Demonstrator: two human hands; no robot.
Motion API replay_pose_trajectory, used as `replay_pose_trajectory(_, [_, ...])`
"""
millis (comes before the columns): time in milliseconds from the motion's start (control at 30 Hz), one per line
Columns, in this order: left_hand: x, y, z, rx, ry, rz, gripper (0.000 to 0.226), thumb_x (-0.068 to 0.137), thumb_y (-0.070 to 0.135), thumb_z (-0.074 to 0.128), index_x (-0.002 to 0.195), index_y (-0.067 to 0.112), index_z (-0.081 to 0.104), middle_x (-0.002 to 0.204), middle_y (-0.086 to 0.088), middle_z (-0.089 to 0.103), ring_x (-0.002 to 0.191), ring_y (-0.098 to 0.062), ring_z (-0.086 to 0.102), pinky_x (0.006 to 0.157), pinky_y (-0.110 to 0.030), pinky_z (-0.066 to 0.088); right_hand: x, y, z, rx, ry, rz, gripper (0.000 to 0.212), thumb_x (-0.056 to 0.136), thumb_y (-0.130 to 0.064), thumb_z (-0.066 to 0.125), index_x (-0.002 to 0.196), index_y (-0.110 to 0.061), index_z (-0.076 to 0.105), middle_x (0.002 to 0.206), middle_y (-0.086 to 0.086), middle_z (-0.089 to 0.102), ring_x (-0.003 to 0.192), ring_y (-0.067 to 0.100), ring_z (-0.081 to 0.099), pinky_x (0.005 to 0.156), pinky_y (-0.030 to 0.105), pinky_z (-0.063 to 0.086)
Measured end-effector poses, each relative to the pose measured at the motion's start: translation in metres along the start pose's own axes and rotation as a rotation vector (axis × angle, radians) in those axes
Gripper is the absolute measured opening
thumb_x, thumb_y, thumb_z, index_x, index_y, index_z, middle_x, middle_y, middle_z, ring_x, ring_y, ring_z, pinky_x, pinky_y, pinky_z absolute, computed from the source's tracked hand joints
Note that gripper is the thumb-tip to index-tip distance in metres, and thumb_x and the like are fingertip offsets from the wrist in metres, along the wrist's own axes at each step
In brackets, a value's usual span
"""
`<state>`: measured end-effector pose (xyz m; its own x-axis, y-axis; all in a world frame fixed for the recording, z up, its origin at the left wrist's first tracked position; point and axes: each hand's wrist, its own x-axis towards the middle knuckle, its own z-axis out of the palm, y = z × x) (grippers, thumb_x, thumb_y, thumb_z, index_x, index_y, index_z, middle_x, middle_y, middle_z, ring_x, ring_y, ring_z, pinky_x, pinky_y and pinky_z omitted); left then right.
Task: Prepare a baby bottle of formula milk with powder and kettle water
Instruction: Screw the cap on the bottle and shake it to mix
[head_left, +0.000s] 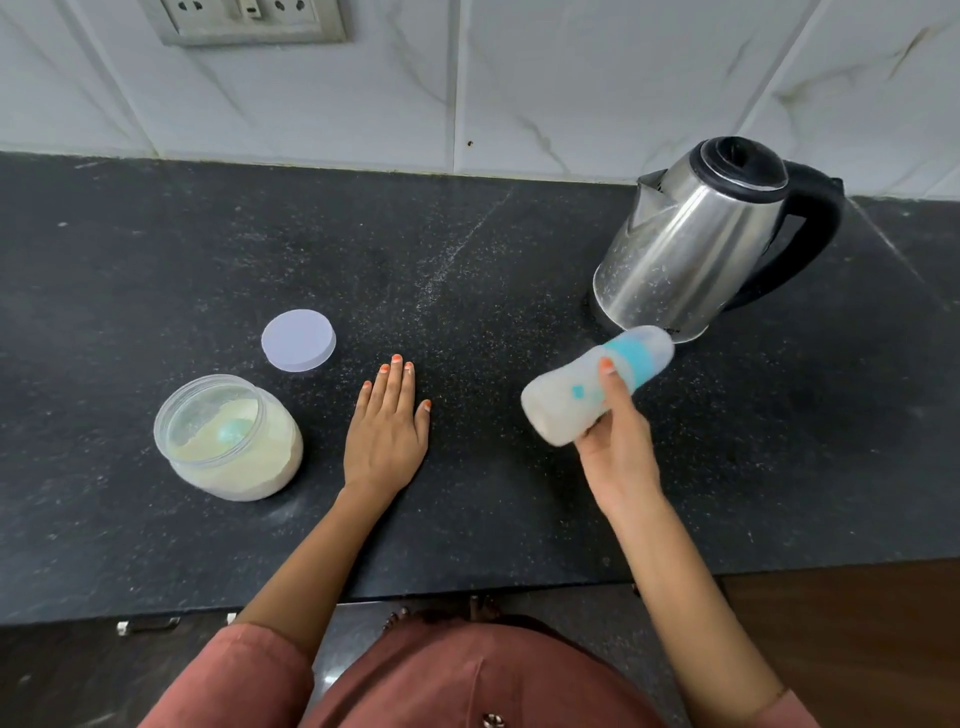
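My right hand (615, 436) grips a baby bottle (566, 397) with a teal collar and clear cap, tilted with its top toward the kettle; it looks blurred and holds milky white liquid. My left hand (387, 428) lies flat, palm down, on the black counter (467, 260), holding nothing. An open clear jar of pale formula powder (228, 439) stands at the left with a teal scoop inside. Its pale round lid (298, 340) lies flat just behind it. A steel kettle (696, 244) with black lid and handle stands at the back right.
A white marble-tiled wall (519, 78) runs along the back, with a socket plate (244, 21) at top left. The counter's front edge (415, 597) is close to my body, with drawers below it.
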<state>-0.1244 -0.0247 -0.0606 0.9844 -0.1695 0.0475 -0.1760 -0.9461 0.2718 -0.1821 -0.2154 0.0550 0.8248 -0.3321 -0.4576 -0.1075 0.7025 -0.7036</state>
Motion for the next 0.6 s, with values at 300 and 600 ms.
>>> replay_pose_trajectory(300, [0.000,0.002,-0.003,-0.020,0.008,0.001,0.053,0.099,0.030,0.027,0.144,0.006,0.013,0.154,-0.010,0.011,0.143,-0.022,0.009,0.116,-0.035,0.005,-0.010,0.000,-0.003,-0.286,-0.206,-0.038,0.024,0.068,-0.020,0.064,0.091,-0.015,0.065,0.091,0.000,0.071,0.085,0.011,0.067,0.080,0.030,0.055])
replay_pose_trajectory(600, [0.000,0.002,-0.003,-0.009,0.003,-0.002,0.053,0.099,0.031,0.024,0.145,0.007,0.011,0.155,-0.008,0.008,0.144,-0.020,0.006,0.115,-0.034,0.002,-0.015,0.019,-0.007,-0.350,-0.323,0.050,0.059,0.038,-0.048,0.086,0.086,-0.015,0.072,0.096,0.011,0.070,0.090,0.020,0.066,0.080,0.034,0.055])
